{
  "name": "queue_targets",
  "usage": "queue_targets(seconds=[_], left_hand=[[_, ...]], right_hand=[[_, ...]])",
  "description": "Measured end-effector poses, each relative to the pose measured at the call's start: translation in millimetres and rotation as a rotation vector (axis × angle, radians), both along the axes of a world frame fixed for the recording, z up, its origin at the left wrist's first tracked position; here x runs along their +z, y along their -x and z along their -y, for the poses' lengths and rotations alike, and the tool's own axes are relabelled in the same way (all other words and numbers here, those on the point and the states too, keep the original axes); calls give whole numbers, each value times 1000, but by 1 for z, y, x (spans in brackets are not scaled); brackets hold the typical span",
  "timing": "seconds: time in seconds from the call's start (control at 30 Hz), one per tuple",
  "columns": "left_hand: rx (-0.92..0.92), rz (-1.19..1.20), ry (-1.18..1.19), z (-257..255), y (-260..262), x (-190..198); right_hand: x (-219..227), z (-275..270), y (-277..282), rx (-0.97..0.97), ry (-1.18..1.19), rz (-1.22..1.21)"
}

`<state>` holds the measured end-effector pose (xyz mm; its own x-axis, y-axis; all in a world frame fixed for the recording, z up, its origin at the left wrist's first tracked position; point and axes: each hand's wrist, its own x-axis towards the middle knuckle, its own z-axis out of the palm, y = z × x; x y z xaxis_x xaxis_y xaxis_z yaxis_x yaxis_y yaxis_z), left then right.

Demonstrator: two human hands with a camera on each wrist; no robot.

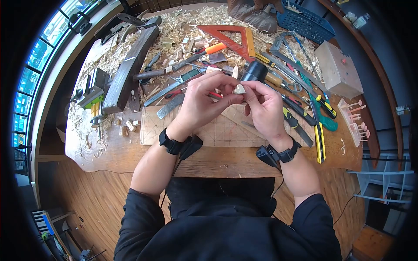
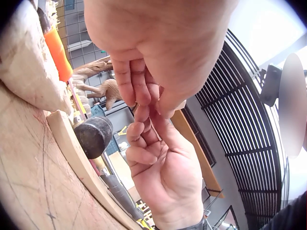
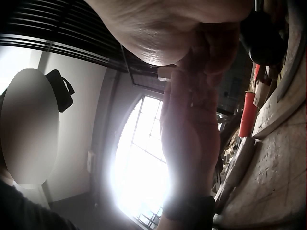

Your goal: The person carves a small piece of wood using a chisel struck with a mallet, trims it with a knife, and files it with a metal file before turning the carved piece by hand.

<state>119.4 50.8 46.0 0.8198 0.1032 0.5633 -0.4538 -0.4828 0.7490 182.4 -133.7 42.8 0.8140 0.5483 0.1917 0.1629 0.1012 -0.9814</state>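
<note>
A small pale piece (image 1: 239,89), apparently wood, is pinched between the fingertips of both hands in the head view. My left hand (image 1: 208,100) grips it from the left, and my right hand (image 1: 266,106) from the right with thumb and fingers. In the left wrist view my right hand (image 2: 165,179) meets the left hand (image 2: 163,48) fingertip to fingertip, and the piece is mostly hidden. A bit of its pale edge (image 3: 165,73) shows between the hands in the right wrist view.
Below the hands lies a marked wooden board (image 1: 204,132). Around it are a black mallet head (image 1: 255,71), a red triangle square (image 1: 237,41), a yellow cutter (image 1: 320,143), a long dark plane (image 1: 130,69), a wooden block (image 1: 338,68) and many shavings.
</note>
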Motion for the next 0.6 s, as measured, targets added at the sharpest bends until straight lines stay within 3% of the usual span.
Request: queue_targets(seconds=[0.6], left_hand=[[-9, 8, -15, 0, 1, 1]], right_hand=[[3, 1, 0, 5, 29, 24]])
